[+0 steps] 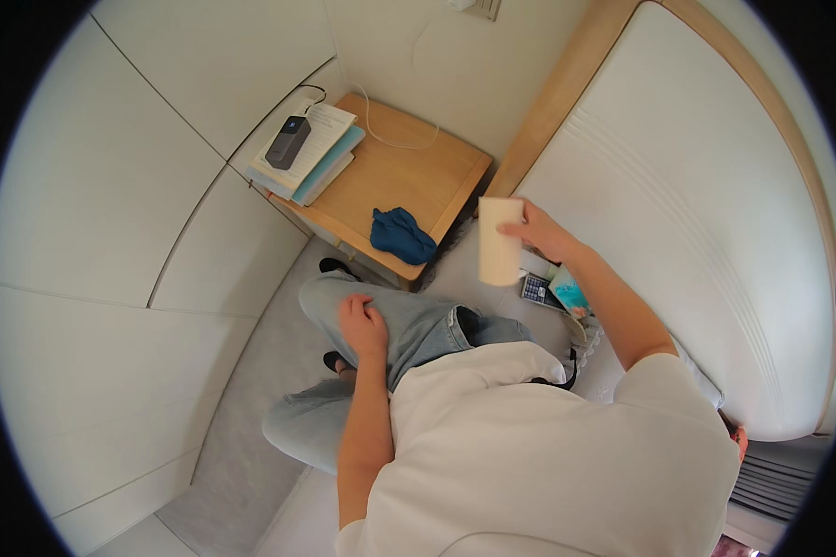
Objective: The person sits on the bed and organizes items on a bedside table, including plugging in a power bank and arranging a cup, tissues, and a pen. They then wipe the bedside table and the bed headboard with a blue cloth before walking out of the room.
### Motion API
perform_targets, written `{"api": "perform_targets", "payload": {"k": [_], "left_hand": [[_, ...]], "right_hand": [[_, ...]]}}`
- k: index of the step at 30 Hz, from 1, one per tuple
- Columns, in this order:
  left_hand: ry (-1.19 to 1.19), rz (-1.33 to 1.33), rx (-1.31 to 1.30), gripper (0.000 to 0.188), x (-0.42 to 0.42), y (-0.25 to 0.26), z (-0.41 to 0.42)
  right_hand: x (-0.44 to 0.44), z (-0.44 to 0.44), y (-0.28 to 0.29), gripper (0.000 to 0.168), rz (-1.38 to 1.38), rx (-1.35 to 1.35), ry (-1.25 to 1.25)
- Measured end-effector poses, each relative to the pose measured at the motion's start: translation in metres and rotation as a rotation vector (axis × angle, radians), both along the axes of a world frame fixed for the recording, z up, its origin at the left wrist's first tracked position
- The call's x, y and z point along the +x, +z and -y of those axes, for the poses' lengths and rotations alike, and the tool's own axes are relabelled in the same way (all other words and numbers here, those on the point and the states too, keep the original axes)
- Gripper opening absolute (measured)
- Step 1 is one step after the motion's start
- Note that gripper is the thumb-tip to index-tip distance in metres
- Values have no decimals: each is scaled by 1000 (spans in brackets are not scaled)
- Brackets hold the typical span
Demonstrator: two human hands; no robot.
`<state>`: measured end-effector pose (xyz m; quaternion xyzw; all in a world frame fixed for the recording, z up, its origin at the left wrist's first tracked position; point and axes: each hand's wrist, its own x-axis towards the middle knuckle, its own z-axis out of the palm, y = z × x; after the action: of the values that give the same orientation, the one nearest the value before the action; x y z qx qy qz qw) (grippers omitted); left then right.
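Note:
A plain cream-coloured cylinder is held upright in my right hand, slightly blurred, above the bed beside the nightstand's corner. What the cylinder is cannot be made out. My left hand rests on the thigh of my light blue jeans, holding nothing, its fingers loosely bent and slightly apart. Below my right hand, a dark calculator-like keypad and a teal and white soft packet lie on the bed. My forearm partly hides the items there.
A wooden nightstand bears a crumpled dark blue cloth, a stack of books and a grey device on top. A white cable crosses it. White cabinet panels stand left, a padded headboard right.

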<state>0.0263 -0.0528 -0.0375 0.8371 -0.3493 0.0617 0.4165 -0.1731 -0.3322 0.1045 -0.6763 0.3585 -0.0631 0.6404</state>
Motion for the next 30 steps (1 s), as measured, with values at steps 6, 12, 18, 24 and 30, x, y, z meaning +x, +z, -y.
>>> {"api": "perform_targets", "payload": {"k": [6, 12, 18, 24, 30], "left_hand": [[-19, -33, 48, 14, 7, 1, 4], [3, -407, -283, 28, 9, 51, 22], [-2, -253, -108, 58, 14, 113, 62], [-41, -480, -123, 61, 28, 92, 69], [-270, -1150, -458, 57, 47, 97, 60]], "right_hand": [[109, 15, 25, 78, 493, 436, 109], [177, -10, -8, 77, 408, 355, 298], [192, -43, -28, 78, 382, 335, 336], [189, -40, -23, 75, 368, 262, 459], [188, -21, -22, 59, 313, 532, 329]]}}
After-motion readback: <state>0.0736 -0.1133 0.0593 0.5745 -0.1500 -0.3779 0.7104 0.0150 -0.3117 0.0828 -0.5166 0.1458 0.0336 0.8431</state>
